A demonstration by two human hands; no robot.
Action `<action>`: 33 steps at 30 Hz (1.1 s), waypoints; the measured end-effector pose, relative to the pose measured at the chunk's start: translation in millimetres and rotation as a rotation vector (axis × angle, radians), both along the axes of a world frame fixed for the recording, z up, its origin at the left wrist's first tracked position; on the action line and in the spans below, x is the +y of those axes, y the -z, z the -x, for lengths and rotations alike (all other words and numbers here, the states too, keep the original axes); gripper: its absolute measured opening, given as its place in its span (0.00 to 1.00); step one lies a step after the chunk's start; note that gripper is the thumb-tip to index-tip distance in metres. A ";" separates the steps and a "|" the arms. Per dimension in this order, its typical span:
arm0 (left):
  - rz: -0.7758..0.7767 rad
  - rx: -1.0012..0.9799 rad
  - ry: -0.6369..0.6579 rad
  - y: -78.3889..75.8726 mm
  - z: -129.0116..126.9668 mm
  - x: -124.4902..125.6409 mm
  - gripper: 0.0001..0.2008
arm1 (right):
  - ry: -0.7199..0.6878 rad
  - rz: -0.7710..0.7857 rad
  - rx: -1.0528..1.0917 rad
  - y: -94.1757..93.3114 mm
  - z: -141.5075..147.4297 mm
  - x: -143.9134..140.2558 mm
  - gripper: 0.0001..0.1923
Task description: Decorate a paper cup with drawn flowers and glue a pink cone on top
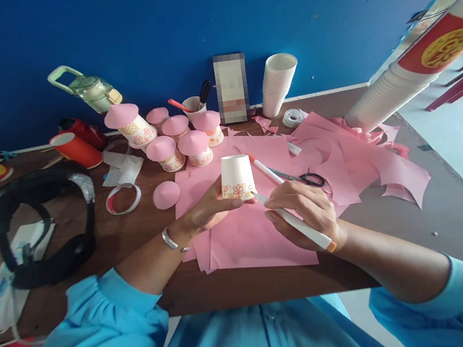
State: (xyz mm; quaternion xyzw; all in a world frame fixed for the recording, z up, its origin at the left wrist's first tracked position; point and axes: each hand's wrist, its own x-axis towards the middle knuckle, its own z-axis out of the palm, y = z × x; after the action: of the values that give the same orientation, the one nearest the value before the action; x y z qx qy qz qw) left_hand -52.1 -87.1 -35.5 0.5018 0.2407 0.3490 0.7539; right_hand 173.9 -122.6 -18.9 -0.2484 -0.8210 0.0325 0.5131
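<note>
we look down at our own two hands over a brown worktop [97, 252] strewn with pink paper sheets [259, 232]. our left hand [206, 207] is closed around the rim of an upturned white paper cup [237, 177], holding it mouth-down just above the pink sheets. our right hand [307, 212] grips a white marker [292, 219] like a pencil, its tip touching the cup's lower edge at about 4 o'clock, where orange flower patterns already run round the band.

we judge the step in hand to be drawing that pattern onto the cup. the next move would call for a small turn of the cup by the left hand so a bare stretch faces the tip, with the right hand kept steady.

the cup sits between the two hands, at 12 o'clock from our wrists. a second marker [267, 170] and scissors [308, 178] lie just beyond the right hand at 1 o'clock. finished cups with pink cone tops [197, 147] cluster at 11 o'clock, and one loose pink cone [165, 194] lies at 10 o'clock.
</note>
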 end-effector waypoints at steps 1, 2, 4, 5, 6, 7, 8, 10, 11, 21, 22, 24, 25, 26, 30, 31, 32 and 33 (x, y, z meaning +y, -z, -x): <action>0.001 0.000 0.001 1.4 0.3 0.4 0.21 | 0.005 -0.004 -0.001 0.0 -0.6 0.4 0.13; 0.007 0.000 -0.001 3.6 0.5 1.2 0.22 | 0.013 -0.006 0.001 0.1 -1.3 1.0 0.14; 0.019 -0.017 -0.009 9.5 0.2 3.2 0.24 | 0.027 -0.002 0.016 0.3 -2.2 2.2 0.14; 0.025 -0.034 -0.013 12.6 -0.1 4.2 0.24 | 0.030 0.006 0.025 0.4 -2.5 2.7 0.14; 0.030 -0.054 -0.011 15.4 -0.6 5.1 0.25 | 0.030 0.015 0.031 0.7 -2.7 3.0 0.15; 0.037 -0.071 -0.003 17.4 -1.1 5.9 0.25 | 0.027 0.024 0.033 1.1 -2.7 3.2 0.15; 0.046 -0.083 0.009 18.4 -1.7 6.4 0.25 | 0.018 0.029 0.031 1.7 -2.5 3.3 0.15; 0.061 -0.078 0.030 17.2 -2.5 6.4 0.24 | -0.010 0.028 0.024 3.5 -1.9 3.0 0.16; 0.062 -0.065 0.036 15.3 -2.7 6.1 0.25 | -0.024 0.027 0.021 4.7 -1.4 2.8 0.16; 0.060 0.064 0.015 -8.9 -4.4 1.3 0.26 | -0.069 0.018 0.001 5.8 0.6 1.6 0.17; 0.060 0.067 0.006 -12.3 -5.1 0.9 0.25 | -0.049 0.011 0.002 5.7 0.6 1.5 0.16; 0.060 0.072 -0.012 -18.5 -6.3 -0.1 0.25 | -0.016 0.003 0.005 6.1 0.8 1.3 0.14; 0.059 0.073 -0.018 -21.1 -6.7 -0.9 0.26 | -0.008 0.003 0.006 6.7 0.8 1.1 0.14; 0.057 0.072 -0.022 -23.2 -7.0 -1.8 0.26 | -0.004 0.007 0.006 7.2 0.9 1.0 0.14; 0.035 0.066 -0.017 -27.1 -6.9 -5.9 0.28 | -0.020 0.013 -0.016 8.4 0.6 1.0 0.16; 0.030 0.065 -0.016 -27.2 -6.9 -6.6 0.29 | -0.024 0.008 -0.024 8.3 0.5 1.1 0.17; 0.027 0.065 -0.015 -26.9 -6.8 -7.0 0.29 | -0.027 0.002 -0.030 8.0 0.5 1.3 0.17; 0.028 0.065 -0.017 -26.4 -6.9 -7.1 0.29 | -0.028 -0.002 -0.034 7.6 0.5 1.4 0.17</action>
State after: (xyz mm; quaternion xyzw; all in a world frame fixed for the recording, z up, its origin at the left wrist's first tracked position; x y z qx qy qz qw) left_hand -45.1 -94.3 -9.0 0.5004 0.2742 0.3355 0.7495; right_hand 173.4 -121.2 -26.5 -0.2367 -0.8331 0.0347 0.4986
